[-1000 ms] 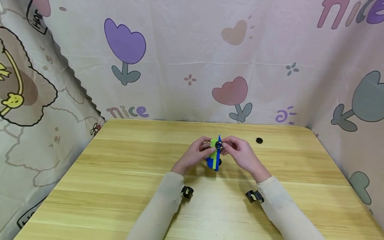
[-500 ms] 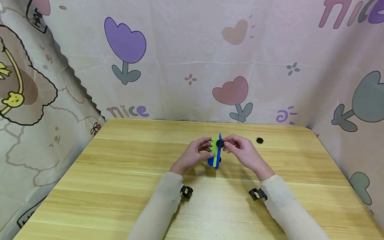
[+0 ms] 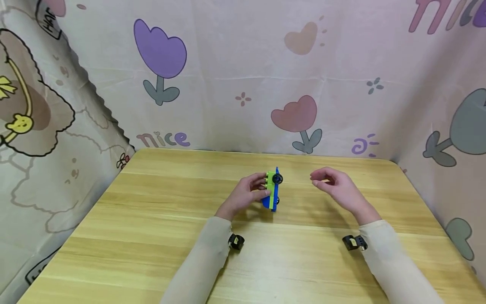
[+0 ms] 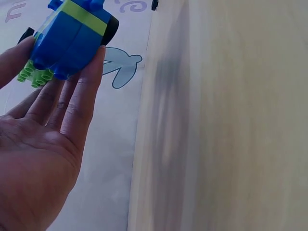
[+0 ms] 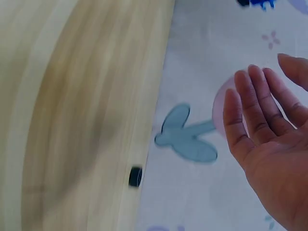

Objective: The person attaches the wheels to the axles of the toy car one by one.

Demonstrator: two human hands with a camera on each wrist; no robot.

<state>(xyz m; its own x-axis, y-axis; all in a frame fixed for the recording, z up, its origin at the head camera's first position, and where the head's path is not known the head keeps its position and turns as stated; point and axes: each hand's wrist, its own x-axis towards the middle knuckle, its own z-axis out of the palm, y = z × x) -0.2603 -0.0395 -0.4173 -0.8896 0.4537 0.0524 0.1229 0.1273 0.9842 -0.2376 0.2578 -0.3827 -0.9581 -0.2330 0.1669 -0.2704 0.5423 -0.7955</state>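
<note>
A pale wood-grained bench occupies the lower part of the head view. Two beige long sleeves extend across its near edge; a small black wrist camera sits at each cuff.

Farther in, past mid-depth and roughly midway between the side edges, the left hand is clamped on a blue and lime-green plastic block vehicle, thumb toward the near edge, fingers on the opposite side. The vehicle is held above the bench, turned on its side: lime-green studs face the left edge, the blue base faces the right edge. A round black wheel is fitted toward its far end; a second, toward the near end, is partly hidden.

The right hand is well apart from the left hand and the vehicle, nearer the right edge. Its fingers are extended with a slight bend, the thumb separate from them.

A loose black disc-shaped piece lies near the far edge, as recorded in the right wrist view.

Beyond that edge hangs a pale printed cloth backdrop. The word "nice" appears just above the far left corner, a purple tulip print higher up.
</note>
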